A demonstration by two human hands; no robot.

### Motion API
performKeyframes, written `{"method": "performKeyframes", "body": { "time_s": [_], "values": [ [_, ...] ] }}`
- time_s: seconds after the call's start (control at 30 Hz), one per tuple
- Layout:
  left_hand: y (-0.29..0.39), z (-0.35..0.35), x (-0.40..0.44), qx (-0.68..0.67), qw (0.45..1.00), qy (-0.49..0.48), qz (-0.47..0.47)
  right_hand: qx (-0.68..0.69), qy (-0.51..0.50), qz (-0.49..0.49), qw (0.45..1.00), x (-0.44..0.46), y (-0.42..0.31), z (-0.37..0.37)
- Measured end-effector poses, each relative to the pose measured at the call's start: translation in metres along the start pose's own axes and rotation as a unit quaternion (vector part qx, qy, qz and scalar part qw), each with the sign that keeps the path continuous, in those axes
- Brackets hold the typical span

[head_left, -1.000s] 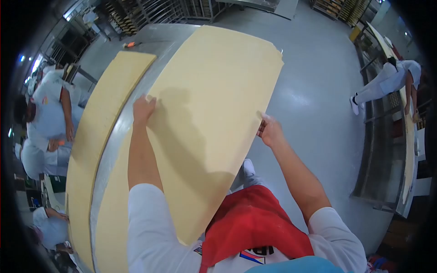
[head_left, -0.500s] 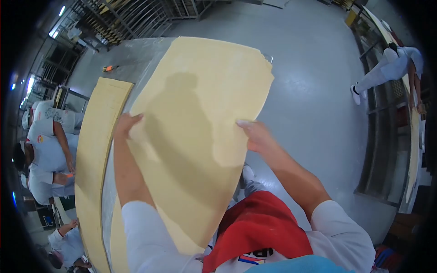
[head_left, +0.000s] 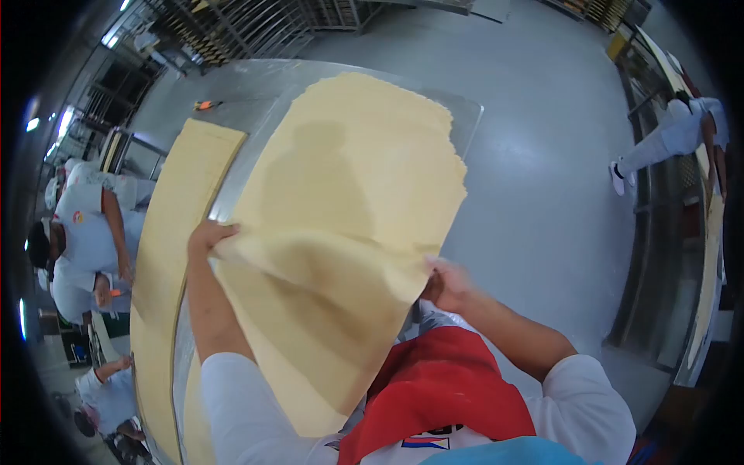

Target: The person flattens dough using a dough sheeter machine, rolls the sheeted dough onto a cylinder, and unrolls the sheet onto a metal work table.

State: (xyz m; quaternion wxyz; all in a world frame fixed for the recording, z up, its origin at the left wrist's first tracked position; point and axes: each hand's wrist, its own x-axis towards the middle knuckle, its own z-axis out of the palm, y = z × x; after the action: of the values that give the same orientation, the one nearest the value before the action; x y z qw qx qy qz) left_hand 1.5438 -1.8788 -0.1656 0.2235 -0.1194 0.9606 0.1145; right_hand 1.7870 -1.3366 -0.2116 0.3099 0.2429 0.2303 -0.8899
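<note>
A wide, thin sheet of pale yellow dough (head_left: 341, 170) lies over the metal table (head_left: 465, 116), ragged along its far right edge. My left hand (head_left: 208, 236) is closed on the sheet's left edge, thumb on top. Opposite it, my right hand (head_left: 448, 285) pinches the right edge near the apron; it is slightly blurred. Between the two hands the dough is lifted into a sagging fold. Its near part hangs close to my body. Left of my left hand runs a long, thicker strip of folded dough (head_left: 174, 232).
An orange-handled tool (head_left: 205, 105) lies at the table's far left. Several people in white (head_left: 85, 232) stand along the left side. Another person (head_left: 682, 124) leans over a long table at the right. Metal racks (head_left: 271, 31) stand at the back.
Both hands have drawn back toward my body, the right one more. The sheet between them has buckled into a raised fold, and its far end now lies flatter on the table.
</note>
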Motion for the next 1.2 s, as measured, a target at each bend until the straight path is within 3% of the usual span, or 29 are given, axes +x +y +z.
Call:
{"method": "performKeyframes", "body": {
  "time_s": [0.03, 0.07, 0.1, 0.13, 0.17, 0.2, 0.23, 0.27, 0.3, 0.33, 0.4, 0.43, 0.47, 0.5, 0.57, 0.7, 0.77, 0.83, 0.87, 0.93, 1.0, 1.03, 1.07, 1.1, 1.13, 1.2],
  "values": [
    [0.004, 0.007, -0.004, 0.127, 0.988, 0.078, 0.044, 0.029, 0.020, -0.012, 0.999, 0.003, -0.002, 0.000],
    [0.002, 0.001, -0.010, 0.128, 0.988, 0.079, 0.036, 0.055, -0.006, -0.056, 0.997, 0.009, -0.007, 0.001],
    [0.004, -0.011, -0.021, -0.058, 0.997, 0.050, 0.029, 0.055, -0.007, -0.050, 0.997, 0.024, -0.005, 0.004],
    [0.008, -0.020, -0.032, -0.238, 0.971, 0.016, 0.023, 0.040, -0.004, -0.123, 0.992, 0.044, 0.004, 0.005],
    [0.012, -0.027, -0.043, -0.229, 0.973, 0.004, 0.021, 0.030, 0.005, -0.197, 0.980, 0.057, 0.013, 0.008],
    [0.016, -0.030, -0.054, -0.306, 0.952, 0.022, 0.022, 0.048, 0.024, -0.195, 0.979, 0.063, 0.019, 0.018],
    [0.021, -0.024, -0.058, -0.383, 0.923, 0.039, 0.022, -0.059, 0.130, -0.194, 0.971, 0.067, 0.017, 0.031],
    [0.025, -0.016, -0.056, -0.378, 0.925, 0.025, 0.026, -0.169, 0.227, -0.189, 0.940, 0.064, 0.011, 0.037],
    [0.028, -0.013, -0.052, -0.303, 0.951, 0.064, 0.023, -0.163, 0.235, -0.193, 0.939, 0.052, 0.006, 0.037],
    [0.027, -0.014, -0.046, -0.227, 0.968, 0.108, 0.018, -0.104, 0.219, -0.200, 0.949, 0.040, 0.004, 0.039],
    [0.012, -0.011, -0.024, -0.185, 0.977, 0.107, 0.027, -0.045, 0.198, -0.206, 0.957, 0.042, -0.002, 0.038],
    [0.014, -0.010, -0.022, -0.140, 0.984, 0.102, 0.034, -0.012, 0.136, -0.251, 0.958, 0.055, -0.006, 0.033],
    [0.012, -0.011, -0.026, -0.133, 0.986, 0.096, 0.034, 0.024, 0.078, -0.296, 0.952, 0.065, -0.008, 0.027],
    [0.023, -0.015, -0.040, -0.189, 0.975, 0.114, 0.023, 0.029, 0.080, -0.298, 0.951, 0.080, -0.018, 0.028],
    [0.027, -0.012, -0.047, -0.238, 0.963, 0.130, 0.013, -0.145, 0.288, -0.295, 0.900, 0.105, -0.035, 0.037],
    [0.007, 0.002, -0.028, -0.160, 0.963, 0.213, 0.034, -0.022, 0.215, -0.347, 0.913, 0.107, -0.043, 0.028],
    [0.007, 0.006, -0.032, -0.126, 0.964, 0.229, 0.044, -0.078, 0.290, -0.367, 0.880, 0.123, -0.039, 0.023],
    [0.004, 0.003, -0.031, -0.139, 0.966, 0.218, 0.012, -0.084, 0.293, -0.357, 0.883, 0.120, -0.042, 0.024],
    [-0.002, 0.005, -0.037, -0.140, 0.965, 0.221, 0.008, -0.093, 0.291, -0.347, 0.887, 0.119, -0.043, 0.027],
    [-0.053, 0.022, -0.037, -0.331, 0.908, 0.239, -0.098, -0.120, 0.132, -0.302, 0.937, 0.093, -0.036, -0.001],
    [-0.130, 0.052, -0.056, -0.167, 0.955, 0.244, 0.035, -0.061, 0.064, -0.239, 0.967, 0.054, -0.012, -0.024],
    [-0.136, 0.071, -0.082, -0.209, 0.959, 0.190, -0.014, -0.086, 0.017, -0.264, 0.960, 0.020, 0.003, -0.018],
    [-0.149, 0.093, -0.099, -0.090, 0.968, 0.235, -0.005, -0.059, 0.027, -0.196, 0.978, 0.006, 0.019, -0.033],
    [-0.161, 0.116, -0.118, 0.030, 0.959, 0.283, -0.008, -0.066, 0.025, -0.187, 0.980, -0.007, 0.041, -0.046],
    [-0.163, 0.122, -0.126, 0.125, 0.963, 0.237, 0.035, -0.063, 0.028, -0.181, 0.981, -0.019, 0.064, -0.050],
    [-0.139, 0.121, -0.148, 0.089, 0.949, 0.300, 0.037, -0.041, -0.056, -0.132, 0.989, -0.031, 0.116, -0.066]
  ]
}}
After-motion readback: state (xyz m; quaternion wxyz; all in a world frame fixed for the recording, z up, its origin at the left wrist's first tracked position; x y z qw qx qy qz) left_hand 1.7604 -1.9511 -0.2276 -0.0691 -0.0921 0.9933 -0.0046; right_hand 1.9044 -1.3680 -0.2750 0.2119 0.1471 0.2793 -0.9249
